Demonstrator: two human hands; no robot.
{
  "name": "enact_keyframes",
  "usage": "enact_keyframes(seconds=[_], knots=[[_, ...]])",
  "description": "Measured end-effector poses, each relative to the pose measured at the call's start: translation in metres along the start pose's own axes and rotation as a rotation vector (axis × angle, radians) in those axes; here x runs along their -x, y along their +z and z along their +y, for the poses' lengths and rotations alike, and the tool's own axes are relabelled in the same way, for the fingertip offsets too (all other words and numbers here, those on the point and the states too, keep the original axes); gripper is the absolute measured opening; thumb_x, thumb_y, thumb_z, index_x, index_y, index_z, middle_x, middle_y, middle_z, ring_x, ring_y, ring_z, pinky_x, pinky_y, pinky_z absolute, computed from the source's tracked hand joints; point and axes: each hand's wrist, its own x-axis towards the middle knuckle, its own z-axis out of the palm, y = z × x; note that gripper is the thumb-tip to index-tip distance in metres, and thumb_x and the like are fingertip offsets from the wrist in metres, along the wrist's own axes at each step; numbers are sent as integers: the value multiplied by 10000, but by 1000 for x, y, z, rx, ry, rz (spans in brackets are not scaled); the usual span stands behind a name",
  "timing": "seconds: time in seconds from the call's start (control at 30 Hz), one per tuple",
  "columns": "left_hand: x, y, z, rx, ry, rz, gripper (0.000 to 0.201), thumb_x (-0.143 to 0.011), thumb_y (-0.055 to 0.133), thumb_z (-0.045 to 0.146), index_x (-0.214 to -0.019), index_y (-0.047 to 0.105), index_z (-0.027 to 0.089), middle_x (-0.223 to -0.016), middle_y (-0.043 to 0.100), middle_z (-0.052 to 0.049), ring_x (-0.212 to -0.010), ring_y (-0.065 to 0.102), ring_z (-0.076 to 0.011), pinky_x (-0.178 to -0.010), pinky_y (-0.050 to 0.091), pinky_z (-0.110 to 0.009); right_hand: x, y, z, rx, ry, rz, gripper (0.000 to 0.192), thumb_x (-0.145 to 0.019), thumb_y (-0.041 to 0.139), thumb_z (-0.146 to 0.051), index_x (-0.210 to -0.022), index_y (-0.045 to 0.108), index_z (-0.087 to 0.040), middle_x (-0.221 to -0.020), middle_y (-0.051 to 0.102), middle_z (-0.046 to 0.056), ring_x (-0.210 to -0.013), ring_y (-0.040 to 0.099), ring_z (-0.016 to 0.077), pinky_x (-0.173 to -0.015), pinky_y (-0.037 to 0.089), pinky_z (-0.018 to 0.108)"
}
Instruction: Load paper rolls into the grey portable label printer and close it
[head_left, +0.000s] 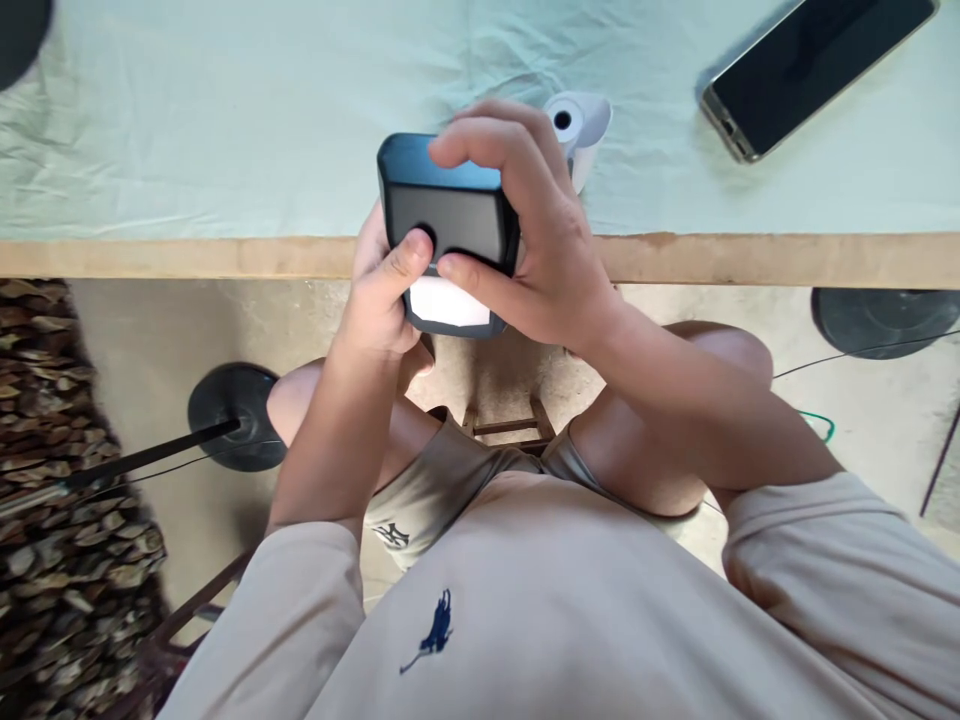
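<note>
Pale shirt with a dark blue emblem is filling the lower centre of the head view. Above it, 2 bare hands are holding 1 black device at upper centre, in front of the table edge. The left hand is closing around the device's left side, its thumb pressing on the front face. The right hand is clasping the right side, its thumb lying across the front and its fingers curving over the glossy upper part. Below the 2 thumbs, a white panel is showing on the device. Just beyond the right hand, a white roll with a dark core is resting on the pale green cloth. At upper right, a phone is lying at a slant, its dark screen facing up. Below the table, 2 round black bases, left and right, are standing on the floor. Stacked wood pieces are lining the left margin.
</note>
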Motion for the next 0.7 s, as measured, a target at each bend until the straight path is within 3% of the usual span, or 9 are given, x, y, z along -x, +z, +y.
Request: enact_keyframes(seconds=[0.1, 0.2, 0.27, 0.37, 0.53, 0.7], knots=[[0, -3, -2, -33, 18, -5, 398, -865, 670, 549, -1201, 704, 337, -1115, 706, -27, -1132, 653, -330, -952, 521, -481, 0, 2, 4, -99, -87, 88, 471, -942, 424, -441, -1300, 497, -144, -1304, 514, 120, -1329, 442, 148, -1227, 390, 325], [-2, -6, -7, -24, 0, 27, 471, -766, 746, 624, -1146, 721, 347, -1146, 714, -10, -1229, 613, -365, -1070, 483, -560, 0, 3, 7, -119, -119, 114, 469, -944, 449, -440, -1293, 512, -132, -1299, 522, 118, -1329, 449, 144, -1211, 398, 300], [-4, -5, -10, 30, -6, 40, 555, -715, 738, 704, -1119, 727, 324, -1192, 717, -9, -1390, 503, -392, -1183, 413, -580, 1, 0, 6, -77, -102, 76, 466, -950, 443, -435, -1306, 499, -140, -1339, 508, 111, -1375, 435, 140, -1228, 386, 297], [-7, 1, -9, 100, 2, 53, 530, -843, 528, 718, -1089, 734, 295, -1318, 678, 8, -1536, 325, -350, -1277, 334, -530, 1, -8, 3, -112, -94, 83, 486, -968, 410, -425, -1330, 495, -112, -1380, 501, 119, -1419, 422, 124, -1264, 361, 292], [-5, 2, -6, 6, -73, 232, 300, -851, 563, 518, -960, 749, 310, -1087, 750, -12, -1471, 405, -367, -1269, 313, -552, -1, -15, 7, -148, -173, 98, 651, -966, 405, -505, -1381, 460, -6, -1455, 467, 169, -1459, 405, 151, -1289, 355, 329], [-5, -5, -7, 52, -87, 223, 162, -817, 642, 422, -853, 732, 291, -1005, 750, 8, -1377, 486, -397, -1224, 346, -604, -3, -21, 15, -48, -249, 12, 727, -925, 468, -572, -1430, 429, -52, -1513, 390, 156, -1501, 351, 177, -1305, 342, 348]])
